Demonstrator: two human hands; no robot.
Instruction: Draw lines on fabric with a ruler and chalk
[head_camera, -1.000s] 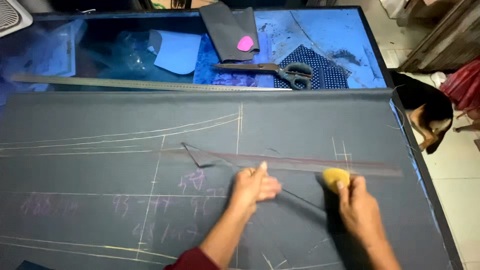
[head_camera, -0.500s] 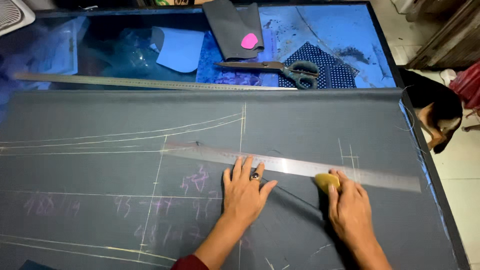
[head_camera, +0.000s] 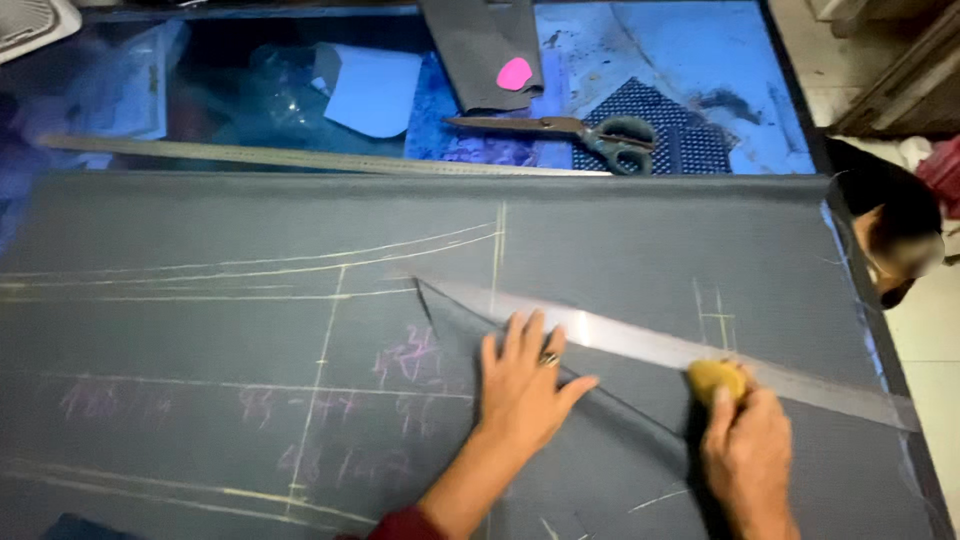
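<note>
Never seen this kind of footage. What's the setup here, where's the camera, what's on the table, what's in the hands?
No machine: a person works with two bare hands, filmed by a camera worn on the head that looks down at a table. Dark grey cloth marked with chalk lines covers most of it. The left hand lies flat, pressing a clear ruler onto the cloth. The right hand holds a yellow chalk piece against the ruler's edge. Beyond the cloth lie scissors, a long metal ruler and a pink chalk piece. A dog stands to the right.

Left hand (head_camera: 522, 385) flat on clear ruler (head_camera: 640, 345) over grey cloth (head_camera: 250, 330); right hand (head_camera: 748, 455) presses yellow chalk (head_camera: 714, 379) against it.
</note>
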